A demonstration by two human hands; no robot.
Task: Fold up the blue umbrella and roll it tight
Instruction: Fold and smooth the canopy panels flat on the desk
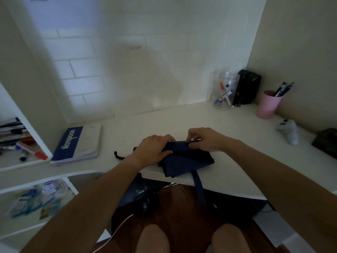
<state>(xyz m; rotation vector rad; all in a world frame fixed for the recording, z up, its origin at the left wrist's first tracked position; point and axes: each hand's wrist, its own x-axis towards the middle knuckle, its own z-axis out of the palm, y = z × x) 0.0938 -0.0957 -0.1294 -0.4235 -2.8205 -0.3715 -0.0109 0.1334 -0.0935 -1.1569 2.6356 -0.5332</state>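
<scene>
Pinching blue umbrella (pixel 184 157) canopy with both hands, left (pixel 152 150), right (pixel 204 138) | limp, light, slippery cloth | best gripped along pleat edges on surface (pixel 237 143)

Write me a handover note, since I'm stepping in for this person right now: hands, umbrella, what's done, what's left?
Left hand: pressing on the blue umbrella at its left end.
Right hand: pinching the fabric's far edge.
Umbrella: collapsed, lying at the front edge of the white desk; its strap hangs over the edge; a black wrist cord pokes out to the left.
Done: folded down, panels partly gathered.
Left: roll it tight; the strap probably goes around it afterwards.
</scene>
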